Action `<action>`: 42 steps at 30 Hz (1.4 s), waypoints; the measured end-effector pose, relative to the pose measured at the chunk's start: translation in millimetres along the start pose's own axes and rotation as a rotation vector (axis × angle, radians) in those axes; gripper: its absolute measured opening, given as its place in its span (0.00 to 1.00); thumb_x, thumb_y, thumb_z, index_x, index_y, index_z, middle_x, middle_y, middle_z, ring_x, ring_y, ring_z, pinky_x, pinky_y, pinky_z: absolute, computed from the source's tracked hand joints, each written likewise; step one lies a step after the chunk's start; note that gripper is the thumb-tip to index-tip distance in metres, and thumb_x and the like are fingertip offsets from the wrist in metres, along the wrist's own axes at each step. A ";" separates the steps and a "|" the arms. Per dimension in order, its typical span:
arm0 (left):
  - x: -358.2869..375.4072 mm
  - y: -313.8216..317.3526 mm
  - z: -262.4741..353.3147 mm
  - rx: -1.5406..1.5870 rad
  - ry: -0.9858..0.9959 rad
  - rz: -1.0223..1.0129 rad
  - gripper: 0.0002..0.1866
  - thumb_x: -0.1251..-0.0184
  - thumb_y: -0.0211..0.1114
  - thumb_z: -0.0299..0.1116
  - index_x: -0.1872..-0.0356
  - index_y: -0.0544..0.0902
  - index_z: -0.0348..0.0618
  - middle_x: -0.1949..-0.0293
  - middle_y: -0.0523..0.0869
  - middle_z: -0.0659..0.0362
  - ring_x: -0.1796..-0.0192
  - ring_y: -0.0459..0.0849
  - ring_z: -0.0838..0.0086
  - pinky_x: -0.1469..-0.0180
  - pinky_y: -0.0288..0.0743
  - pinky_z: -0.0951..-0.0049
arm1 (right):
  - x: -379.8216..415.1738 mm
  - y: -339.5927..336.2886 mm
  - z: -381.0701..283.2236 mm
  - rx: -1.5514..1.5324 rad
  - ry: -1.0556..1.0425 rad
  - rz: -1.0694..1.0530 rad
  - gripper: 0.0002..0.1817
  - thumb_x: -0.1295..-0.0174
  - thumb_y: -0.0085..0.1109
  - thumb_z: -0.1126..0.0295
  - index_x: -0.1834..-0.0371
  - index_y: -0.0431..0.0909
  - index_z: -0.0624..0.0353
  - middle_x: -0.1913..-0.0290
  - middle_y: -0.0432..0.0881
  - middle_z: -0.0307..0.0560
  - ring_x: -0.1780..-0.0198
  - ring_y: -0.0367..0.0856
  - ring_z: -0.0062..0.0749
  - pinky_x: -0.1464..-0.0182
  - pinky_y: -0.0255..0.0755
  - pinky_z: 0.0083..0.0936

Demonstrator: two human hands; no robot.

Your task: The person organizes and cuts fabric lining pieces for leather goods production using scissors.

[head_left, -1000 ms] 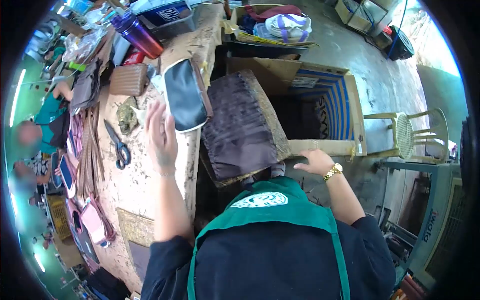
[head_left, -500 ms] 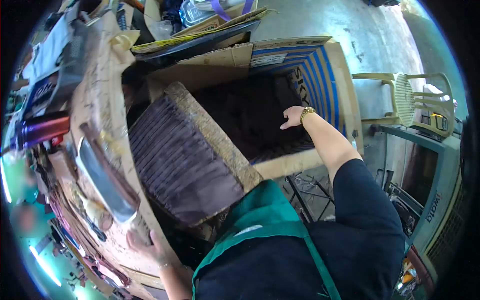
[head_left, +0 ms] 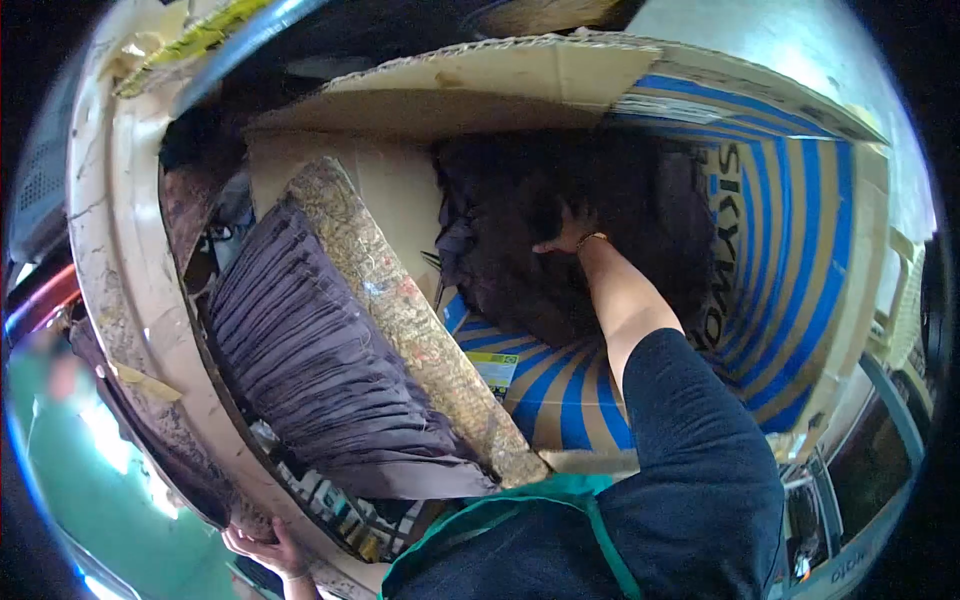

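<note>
My right hand (head_left: 571,228) is deep inside a large cardboard box (head_left: 480,88), with its thumb and fingers apart. It is at a pile of dark fabric pieces (head_left: 620,270), and the shadow there hides whether it presses on them. My left hand (head_left: 268,552) rests at the edge of the worktable (head_left: 140,300), its fingers stretched out along the edge. Between the table and the box, a stack of dark, layered fabric pieces (head_left: 330,370) lies on a tilted, speckled board (head_left: 410,310).
Blue stripes and large lettering cover the box's inner wall (head_left: 775,290). A yellow label (head_left: 492,372) shows on its floor. At the right are a pale plastic chair (head_left: 905,290) and a grey metal frame (head_left: 893,400). A yellow-edged sheet (head_left: 215,30) lies at the upper left.
My view has dropped closer to the box. My right hand has gone deeper in, onto the dark fabric. My left hand stays at the table edge, now lower in view.
</note>
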State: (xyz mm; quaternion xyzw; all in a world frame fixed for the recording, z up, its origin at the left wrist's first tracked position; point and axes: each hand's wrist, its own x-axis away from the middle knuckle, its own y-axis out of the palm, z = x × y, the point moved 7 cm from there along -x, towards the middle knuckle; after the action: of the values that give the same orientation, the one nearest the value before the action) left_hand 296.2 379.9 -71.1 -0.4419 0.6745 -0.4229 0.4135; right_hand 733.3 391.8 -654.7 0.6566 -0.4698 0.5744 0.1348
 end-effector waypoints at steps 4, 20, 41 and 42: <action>-4.6 -3.7 8.4 -0.075 0.012 0.008 0.42 0.45 0.61 0.52 0.39 0.52 0.33 0.44 0.56 0.42 0.42 0.58 0.50 0.43 0.56 0.51 | -22.3 79.2 9.4 0.086 0.080 -0.093 0.67 0.79 0.67 0.32 0.31 0.38 0.36 0.32 0.17 0.52 0.32 0.19 0.57 0.38 0.38 0.65; -2.5 -7.9 6.7 -0.162 -0.051 -0.023 0.42 0.47 0.60 0.52 0.40 0.55 0.33 0.44 0.58 0.43 0.41 0.57 0.52 0.40 0.49 0.53 | -43.2 74.0 100.2 0.010 0.115 0.220 0.19 0.50 0.57 0.61 0.58 0.76 0.61 0.53 0.76 0.58 0.47 0.71 0.51 0.46 0.68 0.36; -15.3 -16.1 16.5 0.399 -0.124 0.005 0.34 0.51 0.64 0.37 0.43 0.63 0.35 0.43 0.62 0.42 0.42 0.63 0.49 0.42 0.61 0.56 | 356.8 -212.6 108.9 -0.356 0.112 0.962 0.20 0.64 0.68 0.70 0.67 0.77 0.69 0.65 0.80 0.61 0.59 0.79 0.49 0.56 0.71 0.32; -14.6 -18.2 15.6 0.453 -0.156 -0.003 0.34 0.51 0.65 0.39 0.43 0.64 0.35 0.44 0.64 0.42 0.42 0.63 0.50 0.43 0.61 0.55 | 373.3 -215.9 103.5 -0.395 0.033 0.983 0.18 0.64 0.66 0.71 0.67 0.78 0.68 0.65 0.80 0.61 0.59 0.79 0.49 0.55 0.71 0.32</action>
State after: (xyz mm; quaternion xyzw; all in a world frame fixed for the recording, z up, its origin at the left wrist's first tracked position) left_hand 319.1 385.9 -56.1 -0.3705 0.5277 -0.5286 0.5522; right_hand 927.1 257.9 -279.0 0.3117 -0.8195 0.4805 -0.0219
